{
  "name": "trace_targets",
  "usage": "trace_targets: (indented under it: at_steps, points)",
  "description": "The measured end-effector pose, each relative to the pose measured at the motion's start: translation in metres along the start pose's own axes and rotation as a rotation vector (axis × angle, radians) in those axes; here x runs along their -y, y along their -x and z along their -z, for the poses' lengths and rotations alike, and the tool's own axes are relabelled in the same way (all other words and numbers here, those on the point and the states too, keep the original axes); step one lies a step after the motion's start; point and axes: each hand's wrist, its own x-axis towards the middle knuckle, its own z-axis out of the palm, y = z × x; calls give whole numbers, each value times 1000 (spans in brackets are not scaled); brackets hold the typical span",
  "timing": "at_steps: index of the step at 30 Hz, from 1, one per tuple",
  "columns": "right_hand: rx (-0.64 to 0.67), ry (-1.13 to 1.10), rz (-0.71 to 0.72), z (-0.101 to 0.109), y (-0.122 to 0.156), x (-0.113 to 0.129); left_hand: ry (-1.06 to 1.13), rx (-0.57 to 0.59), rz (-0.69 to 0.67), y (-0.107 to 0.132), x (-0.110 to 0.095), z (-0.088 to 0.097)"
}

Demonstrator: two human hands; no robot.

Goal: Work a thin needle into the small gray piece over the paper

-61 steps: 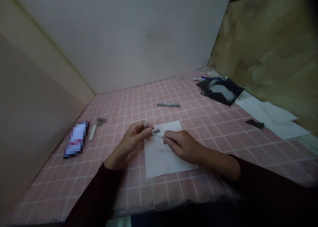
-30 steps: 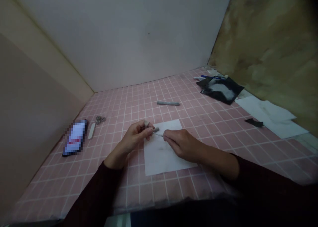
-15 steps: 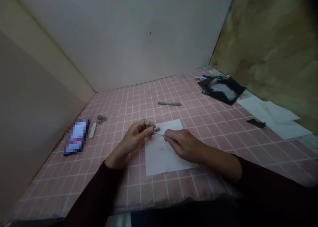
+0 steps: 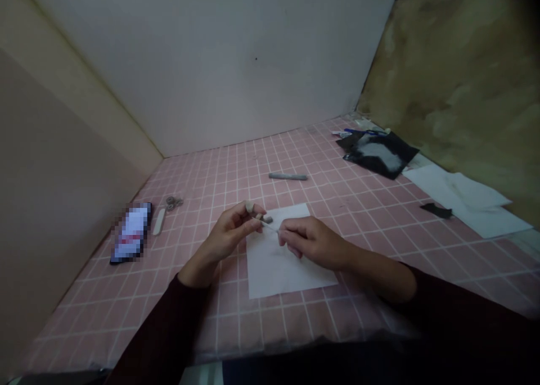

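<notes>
Above a white paper sheet (image 4: 274, 275), my left hand (image 4: 232, 227) is closed on a small grey-brown piece (image 4: 266, 219) that looks like clay; its full shape is hidden by the fingers. A pale band or lump (image 4: 250, 207) shows on a finger of that hand. My right hand (image 4: 312, 239) pinches a thin, light-coloured stick-like tool (image 4: 270, 227), whose far end reaches the left hand's fingers at the piece. Whether the tip touches the piece I cannot tell. Faint grey smudges mark the paper under the hands.
A grey rod (image 4: 288, 176) lies beyond the paper. To the left are a phone (image 4: 133, 233), a white flat strip (image 4: 159, 222) and small grey coils (image 4: 172, 203). Black sheets (image 4: 405, 152), white papers (image 4: 481, 211) and a black scrap (image 4: 436, 210) lie right. Walls border the pink checked cloth (image 4: 202, 182).
The tool's tip has shifted up and left across the left hand's fingers, and the small piece appears turned slightly. Both hands stay nearly in place over the paper.
</notes>
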Motion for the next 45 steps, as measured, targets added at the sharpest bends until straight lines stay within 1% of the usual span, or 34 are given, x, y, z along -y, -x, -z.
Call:
trace_targets:
  at_steps: [2,3,4,5,6,9,10,11,12,13,14,15,18,19,20,21,22,23,25,26,27,28,29,30,31,33,35,36,37,38,39,43,44,45]
  points:
    - [-97,276,153,-4,1,-3,-25,-5,29,-1,2,0]
    - [-129,349,190,-4,1,-4,-37,-5,43,-2,3,0]
    - [-137,363,193,-4,1,-4,-48,-2,55,-3,4,0]
    - [-122,315,159,-3,0,-3,-50,3,57,-3,4,1]
    - [-93,212,96,-1,0,-2,-42,5,47,-3,4,1]
    - [45,-251,-179,7,-2,5,6,8,12,-1,3,1]
    - [86,-376,-249,9,-2,7,18,9,5,0,3,1]
    - [112,-454,-292,10,-3,9,25,8,0,0,2,1]
    - [124,-478,-308,10,-3,9,26,7,-1,0,2,1]
    - [127,-451,-298,9,-3,8,25,6,-4,0,2,1]
    - [117,-377,-259,7,-2,7,20,4,-9,0,2,1]
    - [92,-261,-194,4,-2,6,10,0,-12,-1,2,1]
    - [-55,172,71,-3,1,1,-44,-13,17,-2,3,1]
    - [-100,277,135,-5,1,0,-59,-20,36,-3,4,1]
    - [-129,330,163,-5,2,-1,-66,-26,52,-3,4,1]
    - [-124,318,148,-4,1,0,-64,-25,60,-4,4,1]
    - [-95,244,93,-2,1,0,-55,-21,58,-4,4,1]
    - [-51,119,7,1,0,2,-41,-18,48,-3,4,1]
    - [48,-194,-187,6,-2,5,-11,-13,29,-2,3,1]
    - [86,-330,-261,9,-3,6,1,-17,26,-1,2,0]
    - [109,-424,-307,10,-4,7,7,-24,27,-1,2,0]
    - [116,-468,-323,10,-5,7,8,-30,28,0,1,0]
    - [120,-463,-315,10,-5,7,5,-34,26,0,1,-1]
    - [114,-411,-282,8,-4,6,-4,-34,20,0,0,-1]
    - [101,-315,-226,6,-4,5,-15,-35,10,0,1,-1]
    - [27,-26,-54,1,-2,1,-45,-37,8,-2,2,-1]
    - [-71,258,112,-3,0,-2,-69,-44,36,-3,5,0]
    - [-109,345,160,-4,1,-3,-74,-42,55,-3,6,1]
    - [-124,372,171,-3,1,-4,-76,-35,68,-4,7,1]
    - [-111,334,145,-2,0,-3,-74,-14,73,-4,7,2]
    - [-80,237,86,0,0,-2,-67,5,65,-3,7,2]
    - [108,-373,-261,10,-4,7,-21,46,17,-1,3,3]
    - [136,-467,-311,11,-4,9,-12,46,14,0,3,3]
    - [150,-511,-335,11,-4,10,-8,44,12,0,2,2]
